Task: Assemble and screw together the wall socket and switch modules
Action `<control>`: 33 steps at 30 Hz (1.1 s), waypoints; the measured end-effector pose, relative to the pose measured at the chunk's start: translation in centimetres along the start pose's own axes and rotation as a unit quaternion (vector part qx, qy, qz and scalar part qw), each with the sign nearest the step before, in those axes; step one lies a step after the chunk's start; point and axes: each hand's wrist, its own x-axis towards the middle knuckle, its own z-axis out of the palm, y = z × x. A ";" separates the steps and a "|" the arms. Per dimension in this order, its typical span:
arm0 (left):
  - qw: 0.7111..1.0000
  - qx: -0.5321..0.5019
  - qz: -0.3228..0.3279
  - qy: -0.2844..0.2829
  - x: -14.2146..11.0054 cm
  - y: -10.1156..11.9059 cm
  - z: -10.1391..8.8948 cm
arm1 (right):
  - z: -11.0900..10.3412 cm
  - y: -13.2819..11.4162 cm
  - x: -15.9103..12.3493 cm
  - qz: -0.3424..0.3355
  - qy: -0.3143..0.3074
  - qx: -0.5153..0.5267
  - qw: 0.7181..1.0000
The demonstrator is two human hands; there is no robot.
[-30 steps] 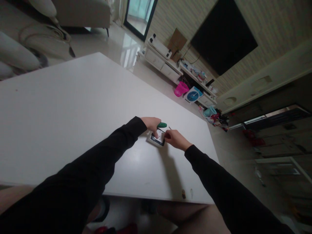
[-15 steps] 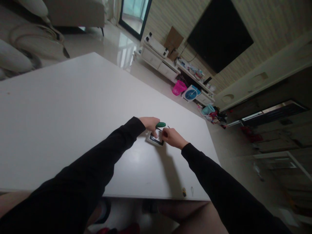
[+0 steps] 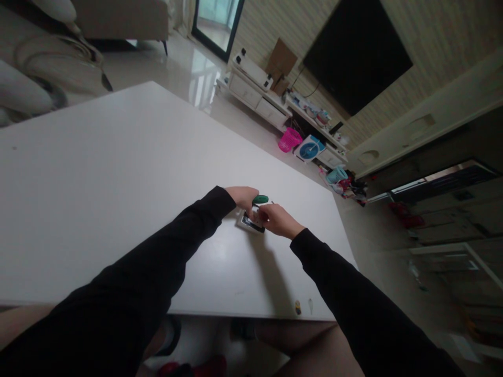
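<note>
A small square white wall-switch plate (image 3: 247, 222) with a dark frame lies on the white table (image 3: 118, 173). My left hand (image 3: 244, 197) rests on its far side, fingers curled down onto the plate. Just beyond this hand lies a green-handled screwdriver (image 3: 261, 199); whether the hand touches it I cannot tell. My right hand (image 3: 277, 220) is closed in a pinch over the plate's right part, and what its fingertips hold is too small to see. Both arms wear black sleeves.
The table's near edge (image 3: 243, 314) carries two small marks or stickers (image 3: 302, 306). Beyond the far edge is a glossy floor with a pink basket (image 3: 290, 140), a blue fan (image 3: 307, 150), a low white TV unit (image 3: 259, 94) and a wall-mounted black screen (image 3: 356, 50).
My right hand has slid left, further over the switch plate, hiding more of it. My left hand has stayed on the plate. The camera has shifted slightly.
</note>
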 end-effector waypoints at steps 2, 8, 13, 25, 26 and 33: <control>1.000 0.004 -0.004 0.001 -0.1 0.1 0.0 | -0.1 0.2 0.0 -0.014 -0.007 0.006 1.000; 1.000 0.011 -0.003 -0.003 -0.3 0.4 -0.2 | 0.2 0.1 -0.4 -0.057 0.015 0.017 0.998; 1.000 0.004 0.009 -0.015 -0.3 0.5 -0.3 | 0.2 0.3 -0.9 -0.063 0.042 0.039 0.996; 0.999 -0.023 -0.013 -0.018 -0.1 -0.1 -0.1 | 2.3 4.3 -5.4 0.080 0.201 0.150 0.965; 0.999 -0.024 -0.014 -0.020 -0.1 -0.1 -0.1 | 3.5 4.6 -6.0 0.098 0.213 0.159 0.959; 0.999 -0.036 -0.011 -0.014 -0.3 -0.4 -0.1 | 9.4 4.2 -6.8 0.126 0.266 0.211 0.932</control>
